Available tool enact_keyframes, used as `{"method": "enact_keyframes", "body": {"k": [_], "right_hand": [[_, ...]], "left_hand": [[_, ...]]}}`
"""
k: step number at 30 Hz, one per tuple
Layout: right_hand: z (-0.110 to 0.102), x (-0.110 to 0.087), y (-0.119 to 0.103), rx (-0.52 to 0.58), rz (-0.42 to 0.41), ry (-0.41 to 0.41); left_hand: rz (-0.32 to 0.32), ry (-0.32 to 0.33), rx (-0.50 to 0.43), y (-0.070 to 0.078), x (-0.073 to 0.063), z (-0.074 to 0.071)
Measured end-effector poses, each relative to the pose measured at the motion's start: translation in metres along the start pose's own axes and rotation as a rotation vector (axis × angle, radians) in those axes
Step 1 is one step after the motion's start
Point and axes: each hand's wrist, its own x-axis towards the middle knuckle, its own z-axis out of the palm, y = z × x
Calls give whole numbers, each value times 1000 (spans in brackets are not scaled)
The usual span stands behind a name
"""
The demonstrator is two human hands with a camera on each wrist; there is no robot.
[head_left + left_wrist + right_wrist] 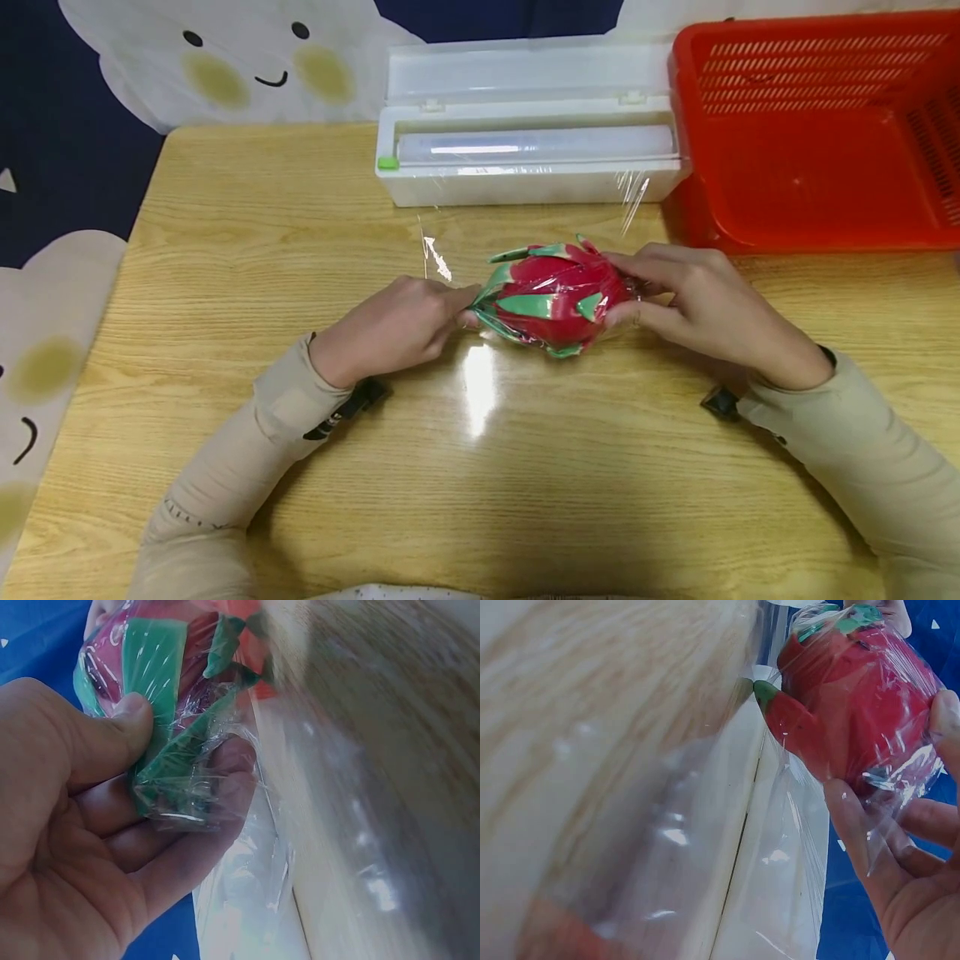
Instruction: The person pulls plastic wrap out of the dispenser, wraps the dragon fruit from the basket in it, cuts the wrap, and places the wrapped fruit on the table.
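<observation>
A red dragon fruit (547, 304) with green-tipped scales lies on its side between the two hands, with clear cling film (799, 847) over it. The left hand (401, 325) pinches its green leafy end between thumb and fingers, through gathered film (187, 802). At the round red end, the right hand (693, 304) holds the fruit between thumb and fingers. Behind the fruit stands an open white dispenser box (525, 185) with a roll of film (536, 144) inside. Film stretches from the box toward the fruit.
A red plastic basket (817, 179) stands at the back right, close to the dispenser. The dispenser's lid (532, 73) is raised, and a green slider (387, 163) sits at its left end. Wooden tabletop (480, 492) lies beneath everything.
</observation>
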Motion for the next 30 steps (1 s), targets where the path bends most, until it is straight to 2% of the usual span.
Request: {"method": "enact_keyframes", "body": {"k": [18,30], "right_hand": [[-1,0,1,52,47,-21],[0,0,2,36,49,-43]], "left_hand": [[3,-13,-7,0,1,1],[-11,-26,-23,-1,1,1]]}}
